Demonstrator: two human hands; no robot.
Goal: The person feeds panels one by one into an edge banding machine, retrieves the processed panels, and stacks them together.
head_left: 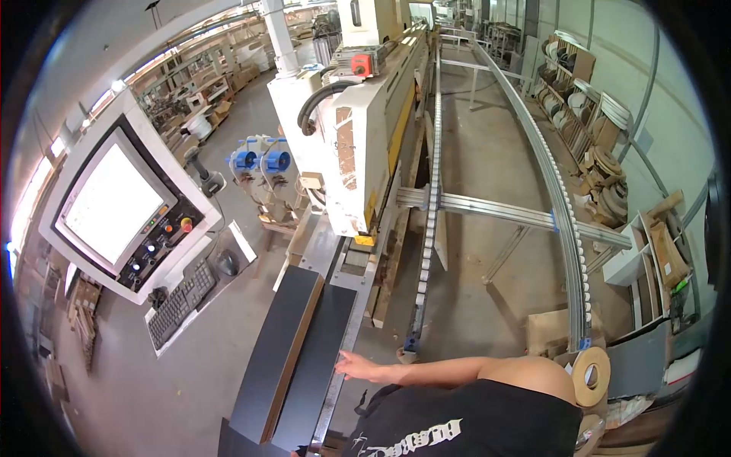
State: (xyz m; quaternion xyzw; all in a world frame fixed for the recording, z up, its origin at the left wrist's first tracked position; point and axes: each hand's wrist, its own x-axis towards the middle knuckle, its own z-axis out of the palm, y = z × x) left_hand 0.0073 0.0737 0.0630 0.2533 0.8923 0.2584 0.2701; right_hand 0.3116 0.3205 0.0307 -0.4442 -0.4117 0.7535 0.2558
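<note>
My right hand [355, 366] reaches in from the right, its fingertips at the right edge of a long dark grey panel [324, 352]. The fingers are partly extended, and nothing shows in their grasp. A second dark panel [266, 350] lies to the left, with a brown edge [293, 358] running lengthwise between the two dark surfaces. Both rest at the near end of the machine, beside its metal rail [344, 337]. At the bottom edge of the view, a small skin-toned patch near the panels may be my left hand; its fingers are hidden.
A large cream machine [354, 152] stands ahead. To the left are a control screen [114, 202], a keyboard [183, 303] and a mouse [228, 263]. A roller frame [563, 206] extends on the right. A tape roll [592, 375] is near my shoulder, and shelves [647, 266] line the wall.
</note>
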